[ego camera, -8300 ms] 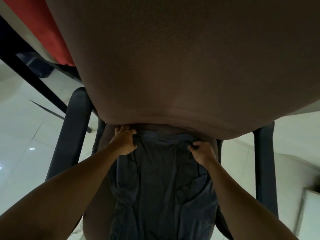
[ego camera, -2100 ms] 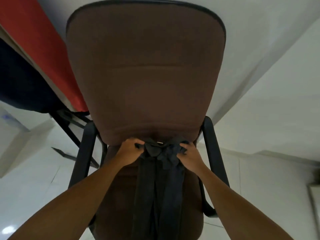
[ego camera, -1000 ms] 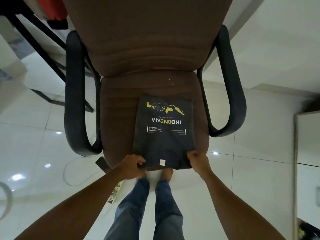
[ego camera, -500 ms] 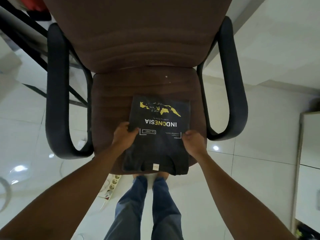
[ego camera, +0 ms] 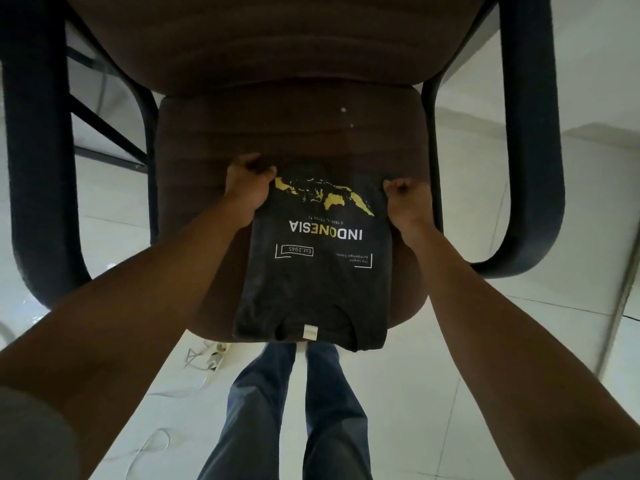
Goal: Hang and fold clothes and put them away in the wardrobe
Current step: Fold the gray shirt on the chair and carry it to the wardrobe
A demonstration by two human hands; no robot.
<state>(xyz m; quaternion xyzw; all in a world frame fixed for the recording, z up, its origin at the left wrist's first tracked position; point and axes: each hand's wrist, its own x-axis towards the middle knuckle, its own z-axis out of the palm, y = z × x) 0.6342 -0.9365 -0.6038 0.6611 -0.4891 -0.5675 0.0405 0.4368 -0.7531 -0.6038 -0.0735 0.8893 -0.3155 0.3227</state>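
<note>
Shirt (ego camera: 318,278) on chair seat (ego camera: 277,133) between armrests (ego camera: 533,168), pinched by left hand (ego camera: 247,188), right hand (ego camera: 408,202).

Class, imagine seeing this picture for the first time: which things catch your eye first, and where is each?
A folded dark T-shirt with a yellow map print and INDONESIA lettering lies flat on the brown chair seat. The left hand and right hand grip its two far corners. Below the seat's front edge, the person's blue jeans stand on white floor tiles.
</note>
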